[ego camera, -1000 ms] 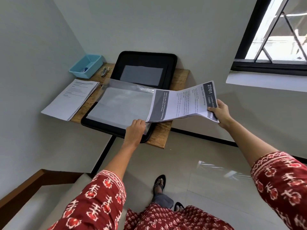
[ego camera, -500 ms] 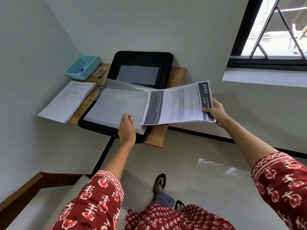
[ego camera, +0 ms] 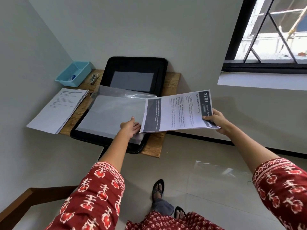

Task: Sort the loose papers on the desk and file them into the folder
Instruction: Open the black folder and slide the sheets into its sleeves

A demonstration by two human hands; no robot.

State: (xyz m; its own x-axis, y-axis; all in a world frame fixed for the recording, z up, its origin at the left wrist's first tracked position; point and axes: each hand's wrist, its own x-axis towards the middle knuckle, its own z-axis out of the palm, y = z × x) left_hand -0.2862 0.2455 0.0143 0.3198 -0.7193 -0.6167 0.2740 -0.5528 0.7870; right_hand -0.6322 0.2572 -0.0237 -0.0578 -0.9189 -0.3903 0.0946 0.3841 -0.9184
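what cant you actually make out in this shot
Head view, the only one:
- Left hand: fingertips hidden under the printed sheet, so its contact with the plastic sleeve is unclear.
- Printed sheet: body text too small; header cut by the right hand.
- Blue tray: contents too small to name.
- Paper stack: text blurred.
- Folder: near edge hidden by the left arm.

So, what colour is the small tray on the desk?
Light blue; the tray shows in the head view, at the desk's far left corner.
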